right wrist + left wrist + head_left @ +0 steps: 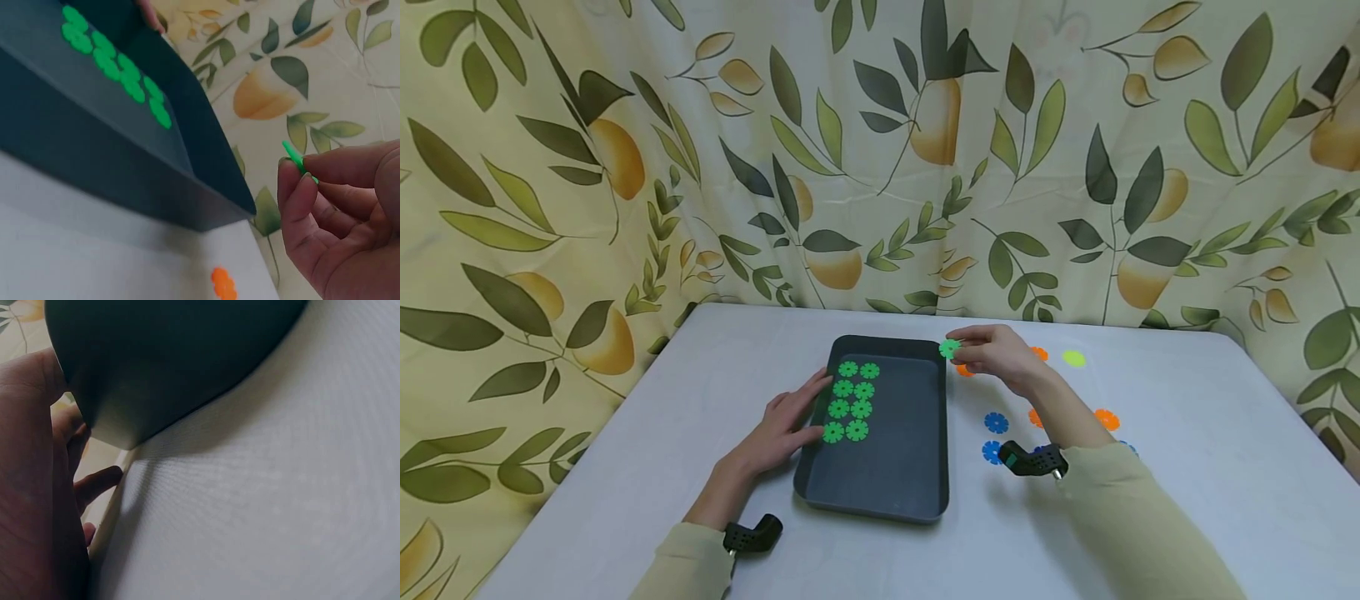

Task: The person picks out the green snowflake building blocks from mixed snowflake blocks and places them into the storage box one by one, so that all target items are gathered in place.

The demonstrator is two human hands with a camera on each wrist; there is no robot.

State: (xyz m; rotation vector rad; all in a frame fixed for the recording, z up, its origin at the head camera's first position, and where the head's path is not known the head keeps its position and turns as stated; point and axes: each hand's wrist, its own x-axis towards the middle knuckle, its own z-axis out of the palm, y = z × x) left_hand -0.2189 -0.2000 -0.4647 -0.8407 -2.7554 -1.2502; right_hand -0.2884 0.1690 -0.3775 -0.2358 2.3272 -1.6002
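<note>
Between the thumb and fingers of my right hand [1000,357] is a notched green plastic disc [950,349], held above the far right corner of a dark grey tray [906,458]. The right wrist view shows this pinch clearly, with the green disc [295,159] seen edge-on. My left hand [781,429] rests against the tray's left rim, fingers extended and thumb over the edge. Inside the tray, several green discs [861,409] lie in two columns along the left side. In the left wrist view, the tray's outer wall [156,369] hides part of the left hand.
Right of the tray, blue discs [996,423], orange discs [1107,419] and a yellow-green disc [1074,358] lie on the white tablecloth [1210,467]. The right forearm covers some of them. A leaf-and-fruit patterned curtain [880,208] hangs behind the table.
</note>
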